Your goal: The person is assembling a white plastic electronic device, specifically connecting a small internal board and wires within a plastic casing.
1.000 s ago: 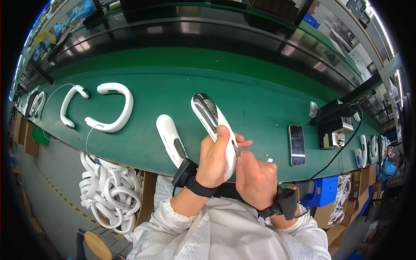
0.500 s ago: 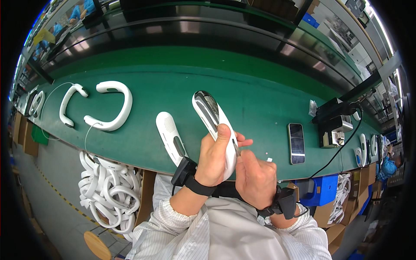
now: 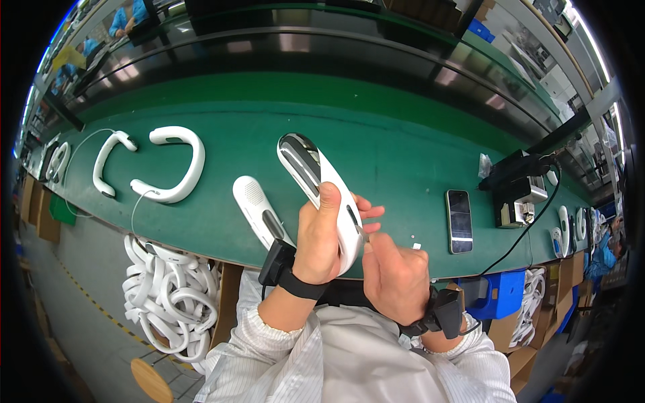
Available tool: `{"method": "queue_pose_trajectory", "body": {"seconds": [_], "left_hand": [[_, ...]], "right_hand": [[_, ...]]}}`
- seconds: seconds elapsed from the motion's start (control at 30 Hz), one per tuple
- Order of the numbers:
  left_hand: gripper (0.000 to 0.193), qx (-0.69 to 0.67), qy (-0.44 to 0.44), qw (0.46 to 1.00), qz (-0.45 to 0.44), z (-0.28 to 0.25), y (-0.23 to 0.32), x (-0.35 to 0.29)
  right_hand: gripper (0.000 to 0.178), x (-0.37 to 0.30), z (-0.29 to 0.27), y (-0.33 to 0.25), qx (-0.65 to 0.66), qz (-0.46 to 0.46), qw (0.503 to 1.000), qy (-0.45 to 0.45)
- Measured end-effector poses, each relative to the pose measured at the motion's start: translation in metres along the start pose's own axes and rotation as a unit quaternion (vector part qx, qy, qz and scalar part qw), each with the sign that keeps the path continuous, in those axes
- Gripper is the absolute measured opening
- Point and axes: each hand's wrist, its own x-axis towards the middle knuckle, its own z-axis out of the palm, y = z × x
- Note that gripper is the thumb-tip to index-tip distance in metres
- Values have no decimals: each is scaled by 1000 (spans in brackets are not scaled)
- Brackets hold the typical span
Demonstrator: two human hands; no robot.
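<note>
At the right hand [image 3: 396,277]: fingers closed, pinching a small grey piece [image 3: 365,237], kind unclear, at the white unit [image 3: 344,207]'s lower side.
Left hand [image 3: 317,238]: wrapped around the unit, thumb on top, holding it tilted above the bench [image 3: 396,161].
Bench: second unit [image 3: 251,203] beside the left wrist; phone [image 3: 460,220] well to the right.
Below bench: heap [image 3: 168,295] of white bands, left.
</note>
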Motion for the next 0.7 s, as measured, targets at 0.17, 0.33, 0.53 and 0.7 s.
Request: {"method": "queue_pose_trajectory", "body": {"seconds": [0.17, 0.33, 0.53, 0.7], "left_hand": [[73, 0, -3, 1000, -8, -1, 0, -4], [73, 6, -10, 1000, -7, -2, -1, -5], [72, -9, -14, 1000, -6, -8, -4, -4], [70, -14, -24, 1000, -7, -9, -4, -6]], "right_hand": [[6, -3, -2, -2, 26, 7, 1000, 13], [4, -3, -7, -4, 9, 2, 1000, 8], [3, 4, -25, -11, 21, 16, 999, 35], [4, 1, -22, -5, 59, 25, 996, 62]]}}
